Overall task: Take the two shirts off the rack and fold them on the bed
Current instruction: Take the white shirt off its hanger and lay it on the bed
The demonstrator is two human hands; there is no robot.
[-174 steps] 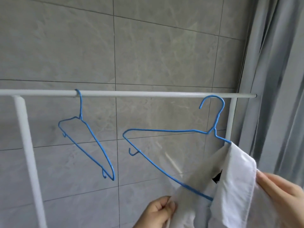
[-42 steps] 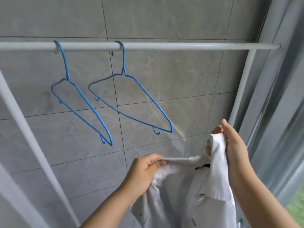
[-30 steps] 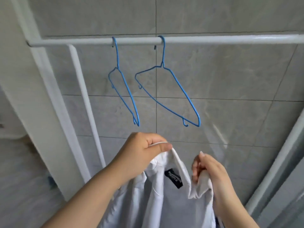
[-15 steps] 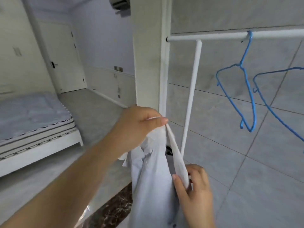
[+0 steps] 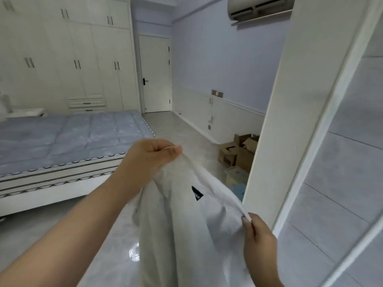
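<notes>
While the left hand [image 5: 152, 156] pinches one end of the collar of the white shirt [image 5: 186, 228] between thumb and curled fingers, the right hand [image 5: 259, 243] pinches the other end lower down, at about 5 o'clock in the view, so the collar is stretched between them. The shirt hangs down from both hands above the glossy floor [image 5: 116, 255], and a small black label [image 5: 196, 193] shows inside the neck. The bed [image 5: 62, 141], with a blue quilted mattress and a white frame, lies at 9 o'clock, well apart from the shirt, with bare floor between. A white pillar [image 5: 290, 121] stands close on the right, at 3 o'clock, just beside the right hand. Behind it, at about 2 o'clock, some cardboard boxes [image 5: 238, 154] sit on the floor near the wall. A white wardrobe [image 5: 72, 59] fills 10 o'clock, a closed door [image 5: 155, 73] is at 12 o'clock, and an air conditioner [image 5: 259, 7] hangs at 1 o'clock.
</notes>
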